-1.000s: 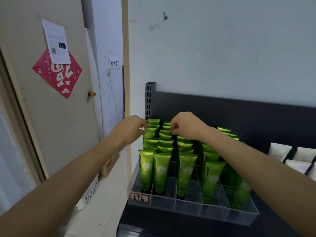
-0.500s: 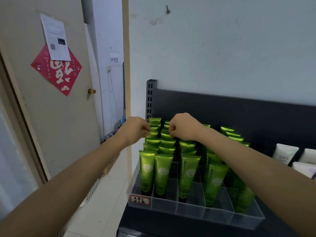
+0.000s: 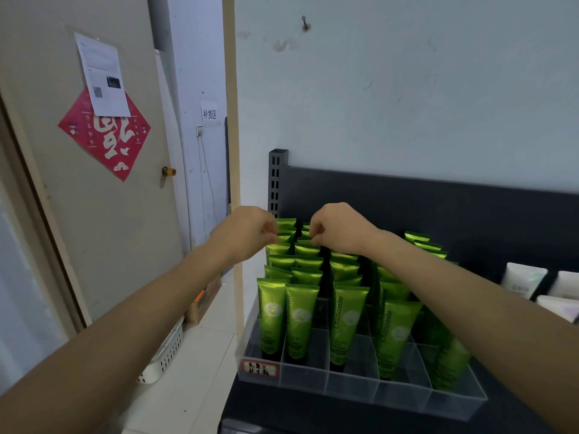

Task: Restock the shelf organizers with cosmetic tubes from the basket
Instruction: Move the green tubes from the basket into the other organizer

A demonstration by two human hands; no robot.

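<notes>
A clear divided organizer (image 3: 354,382) on the black shelf holds several rows of upright green cosmetic tubes (image 3: 300,317) labelled Chamomile. Both arms reach over them to the back rows. My left hand (image 3: 247,233) hovers over the leftmost column, its fingertips pinched on the crimped top of a green tube (image 3: 279,247). My right hand (image 3: 340,228) sits just beside it over the second column, fingers pinched on the top of another green tube (image 3: 307,249). The white slotted basket (image 3: 166,352) stands on the floor at lower left, partly hidden behind my left forearm.
White tubes (image 3: 521,280) stand in another organizer at the right edge. The shelf's black back panel (image 3: 438,208) rises behind the tubes. A cardboard box (image 3: 205,297) sits on the floor by a door with a red poster (image 3: 106,136).
Both hands stay at the back rows, with the fingers drawn a little tighter on the tube tops. The view has tilted slightly upward.
</notes>
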